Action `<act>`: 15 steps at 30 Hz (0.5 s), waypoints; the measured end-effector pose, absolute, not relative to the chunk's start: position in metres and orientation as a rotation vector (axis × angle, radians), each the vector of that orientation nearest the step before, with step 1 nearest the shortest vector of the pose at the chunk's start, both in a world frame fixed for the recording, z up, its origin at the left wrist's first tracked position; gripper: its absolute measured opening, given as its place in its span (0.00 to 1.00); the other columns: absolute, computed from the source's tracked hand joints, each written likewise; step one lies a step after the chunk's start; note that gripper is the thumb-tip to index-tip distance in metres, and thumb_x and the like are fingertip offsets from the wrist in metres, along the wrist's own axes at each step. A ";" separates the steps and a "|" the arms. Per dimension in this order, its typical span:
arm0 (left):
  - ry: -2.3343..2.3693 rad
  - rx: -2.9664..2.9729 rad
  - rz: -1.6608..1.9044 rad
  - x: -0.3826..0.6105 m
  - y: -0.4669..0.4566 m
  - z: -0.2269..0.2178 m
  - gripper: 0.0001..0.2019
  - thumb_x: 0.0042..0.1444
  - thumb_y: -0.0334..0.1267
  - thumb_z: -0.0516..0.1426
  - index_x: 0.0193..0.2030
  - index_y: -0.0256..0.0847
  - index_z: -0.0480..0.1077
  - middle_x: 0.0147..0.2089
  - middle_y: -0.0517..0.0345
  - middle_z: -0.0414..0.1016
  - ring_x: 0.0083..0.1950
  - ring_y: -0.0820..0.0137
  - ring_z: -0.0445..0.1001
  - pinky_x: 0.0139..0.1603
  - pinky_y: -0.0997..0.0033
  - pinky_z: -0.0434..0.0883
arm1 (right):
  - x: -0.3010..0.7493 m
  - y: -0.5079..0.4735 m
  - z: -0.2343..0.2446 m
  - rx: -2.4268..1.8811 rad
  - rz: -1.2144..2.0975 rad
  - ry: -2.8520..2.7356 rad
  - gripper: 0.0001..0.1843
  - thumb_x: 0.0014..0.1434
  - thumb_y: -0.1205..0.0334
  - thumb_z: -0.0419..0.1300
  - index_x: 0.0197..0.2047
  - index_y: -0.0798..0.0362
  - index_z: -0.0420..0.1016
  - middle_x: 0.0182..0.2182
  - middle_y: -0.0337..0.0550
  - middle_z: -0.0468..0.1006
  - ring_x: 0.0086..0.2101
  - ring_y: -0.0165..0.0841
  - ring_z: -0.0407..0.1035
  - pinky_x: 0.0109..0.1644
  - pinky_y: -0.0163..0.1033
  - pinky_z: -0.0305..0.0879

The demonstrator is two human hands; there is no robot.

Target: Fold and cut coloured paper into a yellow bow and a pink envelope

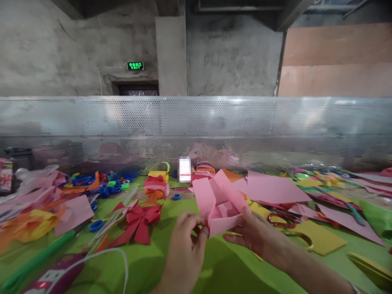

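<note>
A partly folded pink paper box (pixel 225 222) is held up above the green tabletop, its far flaps standing open. My left hand (pixel 186 245) pinches the near left corner between thumb and fingers. At the right side of the box, my right hand (pixel 259 232) grips with the thumb against the wall; its other fingers reach below and are partly hidden. A red paper bow (pixel 139 220) lies to the left of my left hand. Scissors with red and yellow handles (pixel 281 220) lie beyond my right forearm, partly over a yellow paper sheet (pixel 321 237).
A purple glue gun (pixel 56 273) with a white cable lies front left, by a green stick (pixel 38 259). Blue tape rings (pixel 96 225) and paper scraps spread across the left. Large pink sheets (pixel 274 188) lie right of centre. A perforated metal screen (pixel 196 118) bounds the back.
</note>
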State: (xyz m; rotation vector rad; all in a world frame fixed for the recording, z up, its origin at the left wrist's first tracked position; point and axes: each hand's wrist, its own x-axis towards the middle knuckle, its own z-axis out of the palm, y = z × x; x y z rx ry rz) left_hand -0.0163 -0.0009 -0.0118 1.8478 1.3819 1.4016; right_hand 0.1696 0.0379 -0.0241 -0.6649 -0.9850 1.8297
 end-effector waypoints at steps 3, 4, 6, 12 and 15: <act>1.372 1.946 1.436 -0.015 -0.004 -0.010 0.07 0.54 0.36 0.51 0.30 0.40 0.69 0.34 0.54 0.67 0.32 0.71 0.70 0.29 0.75 0.68 | 0.164 0.035 -0.020 -0.730 1.823 -0.835 0.21 0.44 0.50 0.69 0.34 0.58 0.75 0.34 0.46 0.79 0.35 0.34 0.73 0.44 0.40 0.71; 1.364 1.969 1.448 -0.014 -0.004 -0.010 0.07 0.54 0.36 0.51 0.30 0.40 0.69 0.34 0.55 0.68 0.32 0.71 0.70 0.29 0.76 0.68 | 0.162 0.035 -0.019 -0.752 1.816 -0.813 0.19 0.43 0.52 0.70 0.32 0.59 0.75 0.31 0.46 0.79 0.33 0.33 0.73 0.44 0.39 0.71; 1.352 1.994 1.464 -0.015 -0.004 -0.011 0.05 0.53 0.34 0.52 0.29 0.41 0.69 0.33 0.56 0.69 0.32 0.71 0.70 0.30 0.76 0.68 | 0.160 0.035 -0.019 -0.774 1.815 -0.794 0.18 0.43 0.54 0.70 0.29 0.59 0.75 0.29 0.46 0.79 0.32 0.34 0.73 0.43 0.37 0.71; 1.344 1.851 1.457 -0.016 -0.001 -0.015 0.04 0.51 0.34 0.54 0.28 0.41 0.69 0.30 0.57 0.71 0.31 0.70 0.71 0.27 0.77 0.67 | 0.160 0.036 -0.022 -0.732 1.865 -0.806 0.19 0.42 0.54 0.70 0.30 0.60 0.75 0.31 0.48 0.79 0.33 0.34 0.73 0.41 0.36 0.71; 1.382 1.792 1.464 -0.015 -0.002 -0.015 0.04 0.51 0.35 0.54 0.28 0.41 0.68 0.29 0.57 0.71 0.29 0.71 0.72 0.26 0.76 0.68 | 0.159 0.036 -0.024 -0.772 1.854 -0.796 0.18 0.44 0.54 0.69 0.32 0.60 0.74 0.32 0.48 0.79 0.33 0.33 0.73 0.41 0.35 0.72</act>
